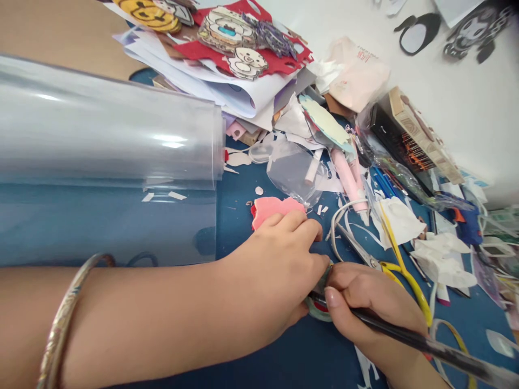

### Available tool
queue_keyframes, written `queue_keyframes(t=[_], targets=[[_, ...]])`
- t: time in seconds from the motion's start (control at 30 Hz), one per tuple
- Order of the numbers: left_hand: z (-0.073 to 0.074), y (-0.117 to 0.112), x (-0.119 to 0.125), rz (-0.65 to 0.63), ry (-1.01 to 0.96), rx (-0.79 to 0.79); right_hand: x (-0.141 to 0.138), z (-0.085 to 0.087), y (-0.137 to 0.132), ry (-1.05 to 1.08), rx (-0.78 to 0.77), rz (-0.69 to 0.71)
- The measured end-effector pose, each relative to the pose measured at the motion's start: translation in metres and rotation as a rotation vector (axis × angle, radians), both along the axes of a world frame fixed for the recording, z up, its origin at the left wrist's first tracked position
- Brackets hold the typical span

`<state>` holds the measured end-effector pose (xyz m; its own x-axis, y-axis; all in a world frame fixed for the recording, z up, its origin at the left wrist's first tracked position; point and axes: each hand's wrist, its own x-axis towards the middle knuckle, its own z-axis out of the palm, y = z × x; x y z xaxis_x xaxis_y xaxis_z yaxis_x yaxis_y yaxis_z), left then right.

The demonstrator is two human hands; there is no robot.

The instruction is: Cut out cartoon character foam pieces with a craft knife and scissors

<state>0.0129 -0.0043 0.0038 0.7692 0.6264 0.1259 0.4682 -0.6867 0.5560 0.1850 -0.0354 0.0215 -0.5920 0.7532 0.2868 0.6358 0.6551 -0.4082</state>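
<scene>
My left hand [279,265] lies curled on the blue mat, fingers pressed down on a small greenish paper piece [318,310] that is mostly hidden beneath it. A bangle [65,319] circles that forearm. My right hand [365,302] is closed around a thin black pen-like tool [421,343], its tip hidden where the two hands meet. A pink foam cut-out [270,208] lies just beyond my left fingers.
A roll of clear plastic sheet [105,135] spreads over the left of the blue mat [235,216]. Yellow-handled scissors [395,265] lie right of my hands. Paper scraps, pink pens [348,175], a stack of cut-out figures [239,38] and a box [421,135] crowd the back and right.
</scene>
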Motion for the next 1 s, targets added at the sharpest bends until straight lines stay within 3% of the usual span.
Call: queue_keyframes(t=[0.17, 0.33, 0.4, 0.53, 0.67, 0.83, 1.0], targets=[[0.001, 0.000, -0.001, 0.003, -0.018, -0.015, -0.001, 0.004, 0.001, -0.158, 0.017, -0.038], [0.003, 0.000, -0.002, 0.022, -0.016, -0.022, 0.001, 0.003, -0.002, -0.116, 0.000, -0.048], [0.002, 0.000, -0.002, 0.034, -0.023, -0.018, 0.005, 0.000, -0.005, 0.068, 0.026, -0.207], [-0.001, 0.001, 0.000, 0.029, -0.031, -0.011, 0.011, -0.006, -0.009, 0.684, 0.185, -0.624], [0.001, 0.001, -0.002, 0.002, 0.002, -0.031, 0.014, -0.002, -0.005, 0.989, 0.163, -0.689], [0.006, 0.001, -0.005, 0.018, 0.019, -0.114, 0.017, 0.002, -0.001, 0.975, 0.189, -0.794], [0.006, 0.003, -0.005, -0.046, 0.059, -0.065, 0.024, 0.003, -0.003, 0.831, 0.181, -0.868]])
